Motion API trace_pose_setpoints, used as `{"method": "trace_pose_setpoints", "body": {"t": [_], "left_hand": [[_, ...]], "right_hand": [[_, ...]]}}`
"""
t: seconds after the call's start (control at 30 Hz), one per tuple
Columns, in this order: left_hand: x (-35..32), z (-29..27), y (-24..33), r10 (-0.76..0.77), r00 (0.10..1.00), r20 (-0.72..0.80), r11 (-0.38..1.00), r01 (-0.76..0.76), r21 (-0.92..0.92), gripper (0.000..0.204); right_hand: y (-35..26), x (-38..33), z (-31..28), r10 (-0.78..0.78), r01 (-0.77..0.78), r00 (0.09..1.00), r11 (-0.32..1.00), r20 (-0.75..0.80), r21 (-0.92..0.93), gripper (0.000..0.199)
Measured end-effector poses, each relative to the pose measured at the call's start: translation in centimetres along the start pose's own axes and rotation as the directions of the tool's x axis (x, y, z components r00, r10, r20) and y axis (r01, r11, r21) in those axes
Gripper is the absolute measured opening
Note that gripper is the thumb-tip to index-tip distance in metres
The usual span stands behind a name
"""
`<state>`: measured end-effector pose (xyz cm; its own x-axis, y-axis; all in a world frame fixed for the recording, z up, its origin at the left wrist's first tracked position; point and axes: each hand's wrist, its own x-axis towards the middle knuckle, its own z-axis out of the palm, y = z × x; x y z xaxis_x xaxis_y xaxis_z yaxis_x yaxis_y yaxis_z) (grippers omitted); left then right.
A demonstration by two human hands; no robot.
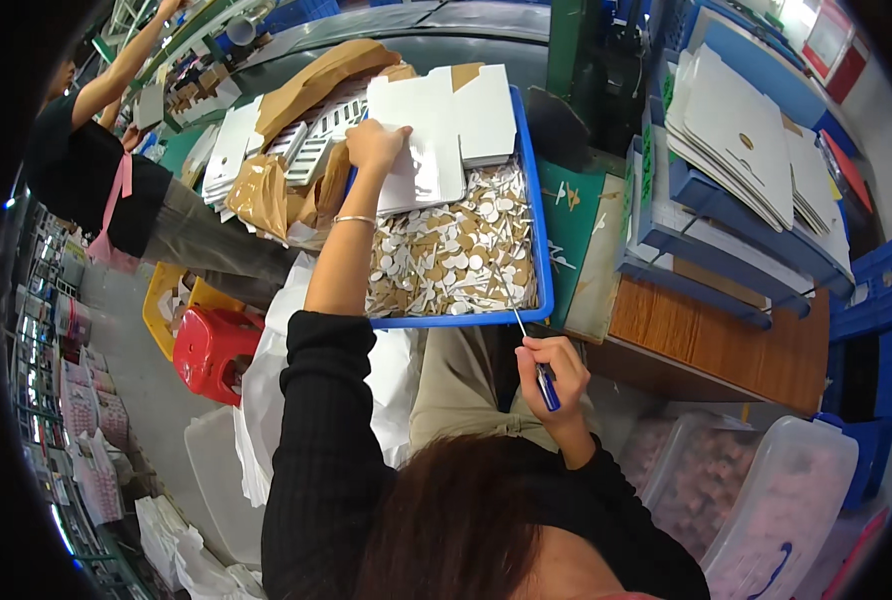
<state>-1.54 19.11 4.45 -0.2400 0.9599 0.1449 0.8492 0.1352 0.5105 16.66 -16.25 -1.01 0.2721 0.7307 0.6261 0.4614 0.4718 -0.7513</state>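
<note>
Evidently, the left hand [374, 148] rests on flat white cardboard sheets [426, 112] toward the blue plastic tray's [456, 321] far edge, grip unclear; the right hand [569, 370] clenches a blue-handled metal rod [546, 387]; uneven pressure might slide the stack.

In the centre there is one blue tray [446, 320] with paper scraps [456, 255] (they are too many for exact counting). Own hands are two: one left hand [374, 145], one right hand [558, 375], with one thin tool [547, 388]. At left are one red stool [206, 340] and one yellow crate [158, 318]; at upper left, one co-worker [91, 190].
</note>
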Motion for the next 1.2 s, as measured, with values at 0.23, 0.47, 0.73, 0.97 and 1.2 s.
{"method": "trace_pose_setpoints", "body": {"t": [0.23, 0.47, 0.73, 0.97, 1.2], "left_hand": [[-1.2, 0.1, 0.9, -0.046, 0.986, -0.163, 0.991, 0.065, 0.114, 0.064], [-2.0, -0.8, 1.3, -0.019, 0.963, -0.27, 0.997, 0.04, 0.072, 0.064], [-10.3, -5.4, 0.4, 0.23, 0.855, -0.464, 0.683, -0.482, -0.549, 0.06], [-20.7, -6.7, -1.5, 0.282, 0.831, -0.479, 0.299, -0.55, -0.78, 0.053], [-22.8, -4.2, -4.2, 0.346, 0.906, -0.245, 0.363, -0.37, -0.855, 0.053]], "right_hand": [[-0.1, -0.1, 0.3, -0.011, 0.011, 1.0, 1.0, 0.011, -0.027, 0.017], [0.0, -0.1, 0.5, -0.035, 0.035, 0.999, 0.998, 0.007, -0.045, 0.015], [-2.4, 4.7, -2.5, -0.109, 0.109, 0.994, 0.993, -0.006, 0.042, 0.024], [-2.5, 11.6, -1.7, -0.044, 0.08, 0.983, 0.976, -0.178, 0.202, 0.062], [-0.3, 11.4, -0.2, 0.307, -0.3, 0.951, 0.891, 0.036, 0.34, 0.064]]}}
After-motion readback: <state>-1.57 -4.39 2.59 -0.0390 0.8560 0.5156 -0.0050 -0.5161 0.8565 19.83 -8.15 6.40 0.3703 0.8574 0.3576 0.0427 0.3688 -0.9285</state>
